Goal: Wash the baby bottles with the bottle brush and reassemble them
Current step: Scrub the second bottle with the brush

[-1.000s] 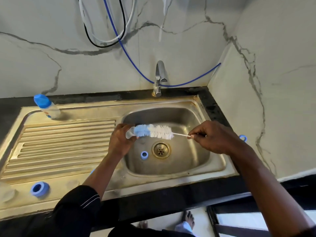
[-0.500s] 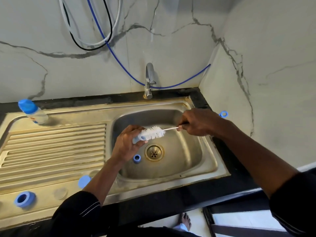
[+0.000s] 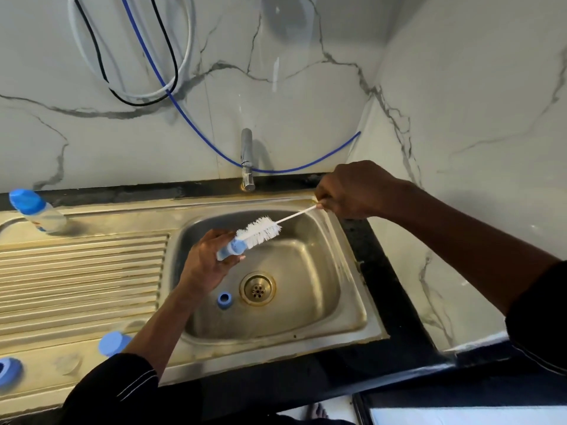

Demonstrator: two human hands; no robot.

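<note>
- Scrubbing step: left hand curls round a small baby bottle above the sink.
- Brush grip: right hand pinches the handle of the bottle brush; the bristles lie mostly outside the bottle's mouth.
- Next move, as judged: push straight along the bottle's axis.

A chrome tap stands behind the steel sink. A blue hose and cables hang on the marble wall.
</note>
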